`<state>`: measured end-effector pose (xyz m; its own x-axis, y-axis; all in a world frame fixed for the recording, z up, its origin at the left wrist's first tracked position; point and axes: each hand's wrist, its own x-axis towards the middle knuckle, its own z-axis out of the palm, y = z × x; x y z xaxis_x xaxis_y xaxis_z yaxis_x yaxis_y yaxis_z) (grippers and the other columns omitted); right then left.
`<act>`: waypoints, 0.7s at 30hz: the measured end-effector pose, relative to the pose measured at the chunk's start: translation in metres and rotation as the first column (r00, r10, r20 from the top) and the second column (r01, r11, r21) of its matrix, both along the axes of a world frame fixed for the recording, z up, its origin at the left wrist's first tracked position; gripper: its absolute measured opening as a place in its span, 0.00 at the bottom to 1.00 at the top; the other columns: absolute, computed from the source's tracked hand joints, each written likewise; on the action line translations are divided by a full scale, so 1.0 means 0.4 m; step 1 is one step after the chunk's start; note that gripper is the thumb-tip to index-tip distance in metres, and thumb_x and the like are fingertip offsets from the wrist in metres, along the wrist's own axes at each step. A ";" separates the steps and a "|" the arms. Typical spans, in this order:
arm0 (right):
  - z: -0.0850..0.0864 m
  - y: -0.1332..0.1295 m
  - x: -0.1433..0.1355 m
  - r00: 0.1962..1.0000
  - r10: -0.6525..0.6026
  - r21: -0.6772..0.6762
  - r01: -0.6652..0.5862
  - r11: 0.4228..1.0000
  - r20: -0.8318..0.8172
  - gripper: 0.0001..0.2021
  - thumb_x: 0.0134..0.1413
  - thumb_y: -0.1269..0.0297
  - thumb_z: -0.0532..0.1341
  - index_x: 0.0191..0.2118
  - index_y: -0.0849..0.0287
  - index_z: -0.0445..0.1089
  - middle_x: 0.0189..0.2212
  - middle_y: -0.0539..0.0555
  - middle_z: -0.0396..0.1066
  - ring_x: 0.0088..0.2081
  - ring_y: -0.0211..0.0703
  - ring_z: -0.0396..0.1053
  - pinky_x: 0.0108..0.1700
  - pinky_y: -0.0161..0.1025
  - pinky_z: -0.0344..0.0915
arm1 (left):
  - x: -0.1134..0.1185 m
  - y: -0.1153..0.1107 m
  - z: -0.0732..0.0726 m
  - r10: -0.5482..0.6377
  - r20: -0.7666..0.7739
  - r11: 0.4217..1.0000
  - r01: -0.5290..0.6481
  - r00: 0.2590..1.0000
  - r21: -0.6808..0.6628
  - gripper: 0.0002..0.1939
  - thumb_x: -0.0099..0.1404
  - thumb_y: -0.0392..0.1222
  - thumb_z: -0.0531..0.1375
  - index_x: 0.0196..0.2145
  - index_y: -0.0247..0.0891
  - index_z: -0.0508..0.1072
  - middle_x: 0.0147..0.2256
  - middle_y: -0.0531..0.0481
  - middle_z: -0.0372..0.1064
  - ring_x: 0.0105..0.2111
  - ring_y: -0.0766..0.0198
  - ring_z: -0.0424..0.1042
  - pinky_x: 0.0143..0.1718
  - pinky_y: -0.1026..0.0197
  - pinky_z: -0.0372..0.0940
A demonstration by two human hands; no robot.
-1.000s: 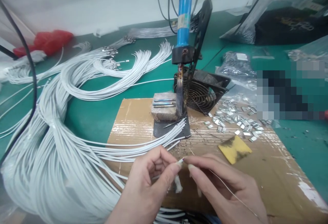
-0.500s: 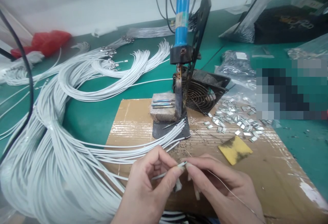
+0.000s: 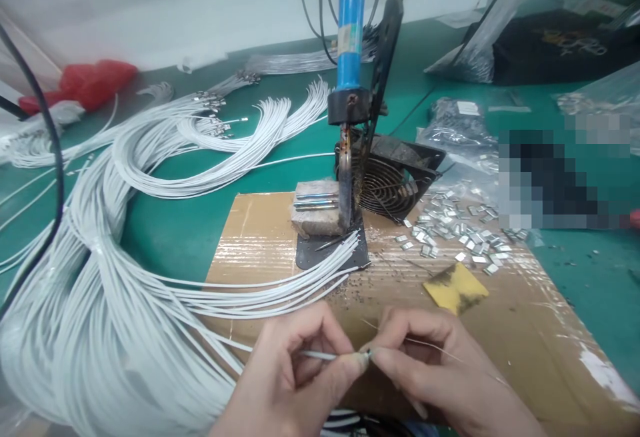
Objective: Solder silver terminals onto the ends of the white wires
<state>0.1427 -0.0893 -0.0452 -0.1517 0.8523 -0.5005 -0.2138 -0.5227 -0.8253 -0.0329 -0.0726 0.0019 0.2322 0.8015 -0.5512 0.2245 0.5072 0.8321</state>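
Note:
Pinched between thumb and forefinger of my left hand [image 3: 305, 370] is a white cable [image 3: 317, 355], its end pointing right. The closed fingertips of my right hand [image 3: 435, 364] meet that end at a tiny dark piece, too small to make out. A thin wire [image 3: 435, 345] passes through my right hand. Behind my hands stands a blue-handled soldering iron [image 3: 350, 44], clamped upright with its tip down beside a block [image 3: 316, 217]. Several loose white cable ends [image 3: 325, 274] lie left of centre, near the block's dark base plate.
A big bundle of white cables [image 3: 100, 290] fills the left side. A black fan [image 3: 395, 177] sits behind the iron. Small metal pieces [image 3: 470, 230] are scattered on the cardboard [image 3: 525, 337], near a yellow sponge [image 3: 456, 288]. Plastic bags [image 3: 457, 124] lie at the back right.
Both hands have moved slightly down and to the right in view. A pale piece that hung below my left fingertips is no longer visible.

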 end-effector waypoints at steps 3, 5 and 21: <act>0.027 0.009 0.001 0.987 0.041 0.064 -0.051 0.997 0.156 0.07 0.39 0.65 0.73 0.18 0.59 0.78 0.17 0.47 0.63 0.22 0.32 0.56 0.25 0.32 0.51 | -0.007 0.005 -0.002 -0.025 0.042 0.999 0.026 0.999 -0.031 0.14 0.60 0.44 0.70 0.25 0.37 0.70 0.23 0.59 0.58 0.23 0.70 0.52 0.24 0.66 0.47; 0.041 0.009 -0.001 0.977 0.004 0.112 -0.029 0.993 0.215 0.07 0.43 0.64 0.71 0.19 0.57 0.79 0.18 0.47 0.63 0.23 0.33 0.56 0.25 0.32 0.52 | -0.004 0.009 -0.006 -0.001 0.037 1.000 0.001 0.999 0.008 0.15 0.60 0.45 0.70 0.25 0.37 0.70 0.22 0.59 0.58 0.24 0.69 0.52 0.25 0.67 0.48; -0.015 -0.029 -0.073 0.901 -0.421 0.273 0.382 0.883 0.101 0.11 0.52 0.58 0.72 0.22 0.56 0.80 0.16 0.48 0.64 0.17 0.33 0.59 0.18 0.30 0.59 | 0.056 -0.003 -0.018 0.196 -0.038 0.971 -0.188 0.980 0.148 0.16 0.64 0.49 0.67 0.26 0.39 0.66 0.20 0.60 0.58 0.22 0.70 0.53 0.23 0.66 0.48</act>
<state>0.1136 -0.1008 -0.0513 0.2910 0.9202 -0.2617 -0.2244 -0.2002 -0.9537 -0.0105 -0.0740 -0.0052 0.0401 0.8995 -0.4350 0.1794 0.4218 0.8887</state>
